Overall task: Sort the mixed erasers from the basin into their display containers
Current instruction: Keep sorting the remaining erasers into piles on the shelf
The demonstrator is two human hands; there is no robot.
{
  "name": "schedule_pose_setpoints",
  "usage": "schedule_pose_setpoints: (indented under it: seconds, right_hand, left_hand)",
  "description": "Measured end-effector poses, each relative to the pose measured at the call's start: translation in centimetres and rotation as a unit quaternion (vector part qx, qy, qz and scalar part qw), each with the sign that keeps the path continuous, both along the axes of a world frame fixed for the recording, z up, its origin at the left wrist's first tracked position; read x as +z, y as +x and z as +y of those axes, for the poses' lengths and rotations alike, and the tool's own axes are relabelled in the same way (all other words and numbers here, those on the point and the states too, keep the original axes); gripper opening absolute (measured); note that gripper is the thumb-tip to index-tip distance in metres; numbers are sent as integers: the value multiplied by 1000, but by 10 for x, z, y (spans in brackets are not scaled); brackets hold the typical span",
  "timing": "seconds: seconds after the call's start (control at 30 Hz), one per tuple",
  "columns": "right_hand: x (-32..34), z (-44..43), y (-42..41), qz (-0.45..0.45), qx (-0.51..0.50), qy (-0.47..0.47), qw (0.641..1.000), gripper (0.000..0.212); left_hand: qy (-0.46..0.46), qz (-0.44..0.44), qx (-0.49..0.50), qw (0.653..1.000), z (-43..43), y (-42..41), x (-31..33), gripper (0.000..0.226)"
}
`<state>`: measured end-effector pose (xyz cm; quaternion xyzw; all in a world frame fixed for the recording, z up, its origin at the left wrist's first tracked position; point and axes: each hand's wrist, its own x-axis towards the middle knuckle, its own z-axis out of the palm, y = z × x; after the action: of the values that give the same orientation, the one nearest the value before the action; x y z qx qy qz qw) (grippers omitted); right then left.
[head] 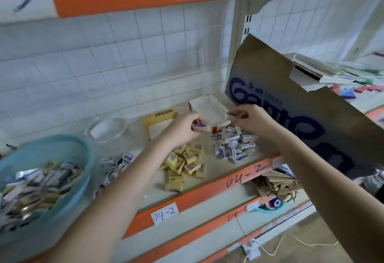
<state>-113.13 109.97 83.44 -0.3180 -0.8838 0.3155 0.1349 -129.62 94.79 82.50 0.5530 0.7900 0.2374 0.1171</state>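
My left hand [182, 129] pinches a white eraser with a blue sleeve [201, 127] just in front of the white display box [204, 104]. At the box's right front corner, my right hand [249, 119] pinches another blue-and-white eraser [231, 117]. A pile of blue-and-white erasers [233, 146] lies below the box. Yellow erasers [185, 164] lie in a heap to its left. The teal basin [68, 148] at the left holds several mixed erasers. A yellow display box [160, 117] stands behind my left hand.
A clear glass bowl [108, 129] sits behind the basin. More blue-and-white erasers [116, 165] lie beside the basin. A large brown cardboard flap [301, 100] leans in from the right. The orange shelf edge [207, 194] carries "04-2" labels.
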Motion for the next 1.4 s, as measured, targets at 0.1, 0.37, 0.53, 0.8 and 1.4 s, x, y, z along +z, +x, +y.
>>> schedule_pose_setpoints:
  seconds: [0.1, 0.37, 0.53, 0.8, 1.4]
  right_hand:
    - [-6, 18, 21, -1, -1, -5, 1000, 33]
    - [-14, 41, 31, 22, 34, -32, 999, 31]
    - [-18, 43, 12, 31, 43, -31, 998, 27]
    - [-6, 9, -46, 79, 105, -6, 991, 21]
    - [0, -210, -235, 73, 340, 0, 938, 18]
  left_hand:
    - [-8, -3, -8, 1000, 27, 17, -6, 28]
    - [-43, -29, -15, 999, 54, 33, -13, 33]
    - [-14, -41, 21, 999, 42, 20, -6, 33]
    - [37, -20, 105, 994, -7, -11, 2, 30]
    - [57, 0, 348, 936, -274, -125, 5, 27]
